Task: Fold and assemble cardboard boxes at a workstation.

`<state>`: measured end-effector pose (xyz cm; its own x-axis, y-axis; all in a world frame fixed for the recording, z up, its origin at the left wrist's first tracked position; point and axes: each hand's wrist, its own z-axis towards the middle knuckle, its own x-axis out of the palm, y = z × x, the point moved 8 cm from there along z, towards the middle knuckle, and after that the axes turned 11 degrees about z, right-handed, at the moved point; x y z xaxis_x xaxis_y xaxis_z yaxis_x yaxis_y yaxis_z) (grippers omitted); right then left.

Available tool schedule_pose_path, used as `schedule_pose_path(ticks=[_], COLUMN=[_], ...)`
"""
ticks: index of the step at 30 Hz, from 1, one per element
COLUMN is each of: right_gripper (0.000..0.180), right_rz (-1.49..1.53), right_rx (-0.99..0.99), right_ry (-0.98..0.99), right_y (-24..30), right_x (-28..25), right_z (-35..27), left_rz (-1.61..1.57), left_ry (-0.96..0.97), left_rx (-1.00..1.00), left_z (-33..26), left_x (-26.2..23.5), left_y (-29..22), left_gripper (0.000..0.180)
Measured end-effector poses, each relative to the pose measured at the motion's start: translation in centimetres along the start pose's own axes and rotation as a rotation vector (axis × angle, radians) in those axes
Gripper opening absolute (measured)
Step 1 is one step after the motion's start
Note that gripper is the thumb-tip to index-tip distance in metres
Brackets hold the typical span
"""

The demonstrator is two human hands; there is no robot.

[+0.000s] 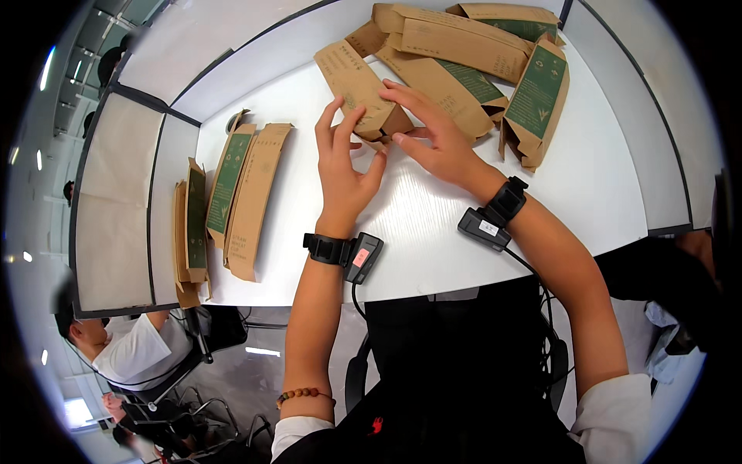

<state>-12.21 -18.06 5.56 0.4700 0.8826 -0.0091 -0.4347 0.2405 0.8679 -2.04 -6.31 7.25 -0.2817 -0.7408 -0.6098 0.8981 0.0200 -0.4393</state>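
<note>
A long brown cardboard box (359, 87) lies between my hands near the back of the white table, its near end facing me with flaps there. My left hand (345, 174) is curved round the box's left side and near end, fingers on the cardboard and thumb by the lower flap. From the right, my right hand (442, 143) holds the same box, fingertips on its top edge and thumb at the near end. Black straps with small wired modules circle both wrists.
Several brown-and-green boxes, among them an upright-leaning one (537, 104), are heaped at the back right. Flattened boxes (255, 201) lie along the left side. Pale partition panels (116, 193) border the table. Another person (139, 348) sits beyond the left partition.
</note>
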Motion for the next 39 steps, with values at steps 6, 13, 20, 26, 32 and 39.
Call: schedule_pose_path(ticks=[6,13,20,26,32,39], right_gripper=[0.068,0.070,0.069,0.068,0.068,0.066], right_rz=[-0.079,-0.166,-0.125,-0.141,-0.152,-0.162], right_rx=[-0.033,-0.073,-0.043,-0.051,-0.064,-0.047], right_ry=[-0.043,-0.096,-0.025,-0.024,-0.036,-0.047], right_y=[0.0,0.5,0.7,0.3,0.3,0.1], right_x=[-0.5,-1.2,-0.1,-0.2,-0.1,-0.3], right_z=[-0.1,0.0,-0.2,-0.1,-0.2,-0.2], left_rz=[-0.090,-0.135,-0.132,-0.171,-0.184,-0.158], left_ry=[0.045,0.039,-0.042,-0.019,-0.001,0.009], left_rx=[0.000,-0.014,-0.127,-0.201,-0.214,-0.209], left_z=[-0.1,-0.2,-0.2,-0.3,-0.4,-0.3], left_x=[0.4,0.4,0.1,0.6,0.7,0.8], left_y=[-0.7,-0.6,-0.1,0.2,0.4,0.2], left_gripper=[0.071,0.057,0.044,0.043,0.045,0.045])
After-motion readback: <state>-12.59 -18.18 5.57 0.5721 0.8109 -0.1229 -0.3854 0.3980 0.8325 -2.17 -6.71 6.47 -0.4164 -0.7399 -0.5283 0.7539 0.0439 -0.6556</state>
